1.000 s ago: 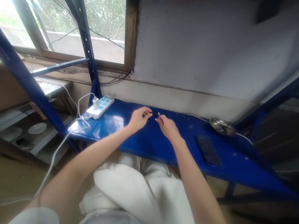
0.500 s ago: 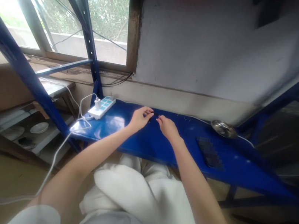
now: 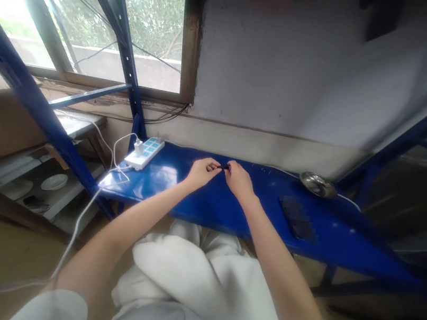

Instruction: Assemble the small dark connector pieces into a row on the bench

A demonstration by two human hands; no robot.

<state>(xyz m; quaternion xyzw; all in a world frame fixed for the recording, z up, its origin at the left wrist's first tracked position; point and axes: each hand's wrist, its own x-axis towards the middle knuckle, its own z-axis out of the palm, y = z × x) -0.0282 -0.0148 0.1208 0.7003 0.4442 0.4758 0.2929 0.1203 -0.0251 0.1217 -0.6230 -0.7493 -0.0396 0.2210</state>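
Note:
Over the far middle of the blue table (image 3: 206, 207), a small dark, slender piece (image 3: 224, 167) spans the gap between my two hands. The fingertips of my left hand (image 3: 202, 172) pinch its left end. At its other end, the fingers of my right hand (image 3: 239, 178) are closed on it. It is too small to tell what kind of thing it is. Several tiny bits (image 3: 267, 170) lie on the tabletop beyond my right hand.
A white power strip (image 3: 144, 153) with a plugged-in charger stands at the table's left. On the right are a shiny metal bowl (image 3: 318, 184) and a dark, blurred-out flat object (image 3: 297, 219). Blue posts (image 3: 124, 45) rise at the left; a wall closes off the back.
My hands have drawn slightly closer together. The dark piece now shows more clearly between the fingertips, and the right fingers have curled further around its end.

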